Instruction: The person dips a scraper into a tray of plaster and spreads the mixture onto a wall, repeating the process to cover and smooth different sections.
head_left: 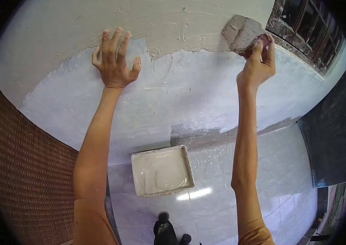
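Fingers spread, my left hand (116,61) rests on the wall (173,94) at the lower edge of the wet plaster (177,28), holding nothing. At the upper right my right hand (258,61) pinches a broad flat scraper (242,34) smeared with grey-beige plaster. The scraper is over the plastered upper wall, beside the window frame; whether its edge touches the wall I cannot tell. Below, a rectangular tray (134,175) of smooth creamy plaster (163,169) sits on the floor near the wall's foot.
A brown woven panel (26,175) stands on the left. At the upper right is a window with dark bars (318,32). A dark panel (336,134) stands at the right. White drips dot the tiled floor (218,204) by the tray. Something black (165,232) shows at the bottom.
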Available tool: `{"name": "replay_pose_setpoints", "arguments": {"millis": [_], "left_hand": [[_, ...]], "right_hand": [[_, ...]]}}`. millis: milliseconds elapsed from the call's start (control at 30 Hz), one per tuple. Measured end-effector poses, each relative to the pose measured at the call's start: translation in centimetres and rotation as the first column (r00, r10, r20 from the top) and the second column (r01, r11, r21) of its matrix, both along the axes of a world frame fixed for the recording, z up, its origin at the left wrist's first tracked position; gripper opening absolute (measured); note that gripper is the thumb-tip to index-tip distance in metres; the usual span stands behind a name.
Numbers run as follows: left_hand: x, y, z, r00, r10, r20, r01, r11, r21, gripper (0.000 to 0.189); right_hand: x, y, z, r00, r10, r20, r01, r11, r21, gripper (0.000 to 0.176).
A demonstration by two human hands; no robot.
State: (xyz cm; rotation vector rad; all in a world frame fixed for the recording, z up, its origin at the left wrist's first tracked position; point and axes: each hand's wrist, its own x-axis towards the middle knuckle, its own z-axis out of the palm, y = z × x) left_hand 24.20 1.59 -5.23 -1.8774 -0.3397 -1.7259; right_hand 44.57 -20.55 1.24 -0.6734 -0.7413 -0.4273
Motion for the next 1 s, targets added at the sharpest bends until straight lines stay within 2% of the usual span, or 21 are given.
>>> {"name": "replay_pose_setpoints", "arguments": {"millis": [33,100,133,167,233,333,367,433,500,533,567,633,700,733,833,933,967,1000], "left_hand": [[0.0,0.0,0.0,1.0,-0.008,0.004,0.008,1.0,0.008,0.062],[0.0,-0.1,0.0,1.0,-0.01,0.005,0.01,1.0,0.005,0.061],[0.0,-0.1,0.0,1.0,-0.013,0.012,0.013,1.0,0.008,0.061],[0.1,-0.2,0.0,1.0,-0.015,0.011,0.015,1.0,0.006,0.061],[0.0,-0.2,0.1,1.0,-0.018,0.011,0.018,1.0,0.016,0.06],[0.0,-0.1,0.0,1.0,-0.006,0.002,0.006,1.0,-0.002,0.061],[0.0,0.0,-0.1,1.0,-0.006,0.006,0.006,1.0,-0.005,0.061],[0.0,0.0,-0.1,1.0,0.005,-0.003,-0.005,1.0,0.015,0.062],[0.0,0.1,-0.1,1.0,-0.003,0.001,0.003,1.0,0.013,0.061],[0.1,0.0,0.0,1.0,-0.012,0.007,0.012,1.0,0.016,0.061],[0.2,0.0,0.0,1.0,-0.017,0.004,0.017,1.0,0.019,0.061],[0.0,0.0,0.0,1.0,-0.003,-0.011,0.003,1.0,0.005,0.061],[0.3,0.2,0.1,0.999,-0.036,0.019,0.035,0.999,0.019,0.059],[0.4,0.2,-0.1,0.996,-0.069,0.049,0.068,0.997,0.023,0.058],[0.3,0.2,-0.1,0.997,-0.059,0.052,0.058,0.998,0.022,0.058],[0.4,0.2,-0.1,0.996,-0.061,0.058,0.06,0.998,0.02,0.058],[0.5,0.1,-0.1,0.997,-0.061,0.057,0.06,0.998,0.02,0.058],[0.5,0.2,-0.2,0.996,-0.071,0.059,0.07,0.997,0.021,0.057]], "right_hand": [[-0.1,-0.3,-0.1,1.0,0.02,0.014,-0.02,1.0,0.009,0.032],[-0.4,1.9,-1.0,0.994,-0.023,0.11,0.035,0.993,-0.114,0.031],[-1.7,3.0,-1.2,0.991,0.028,0.129,-0.006,0.986,-0.167,0.032],[-2.9,3.4,-1.3,0.989,0.135,0.065,-0.116,0.963,-0.243,0.033],[-1.5,3.9,-1.2,0.999,0.026,0.047,-0.015,0.978,-0.21,0.034],[3.1,0.5,-1.2,0.995,-0.086,-0.054,0.083,0.995,-0.047,0.033],[2.2,-1.5,-0.5,0.991,-0.067,-0.118,0.068,0.998,0.004,0.033],[1.6,-2.2,-0.6,0.994,-0.027,-0.105,0.033,0.998,0.056,0.033],[1.2,0.4,-2.3,0.998,-0.055,0.007,0.056,0.993,-0.1,0.032],[0.4,2.1,-3.4,0.991,-0.065,0.118,0.083,0.984,-0.16,0.032],[-2.1,2.2,-3.3,0.994,0.108,-0.018,-0.108,0.954,-0.28,0.033],[-0.9,3.0,-4.1,0.999,0.044,0.002,-0.043,0.979,-0.2,0.033],[2.2,1.0,-3.9,0.99,-0.139,-0.003,0.138,0.985,-0.108,0.031],[2.6,-0.3,-3.4,0.989,-0.104,-0.102,0.104,0.995,-0.014,0.031],[1.8,-3.0,-1.7,0.976,-0.099,-0.196,0.106,0.994,0.022,0.03],[-0.2,0.2,-0.9,1.0,0.009,0.0,-0.009,1.0,-0.008,0.033],[-1.1,1.4,-0.9,0.994,0.073,0.078,-0.065,0.993,-0.099,0.037],[-2.0,2.7,-0.9,0.99,0.113,0.082,-0.099,0.983,-0.154,0.037]]}}
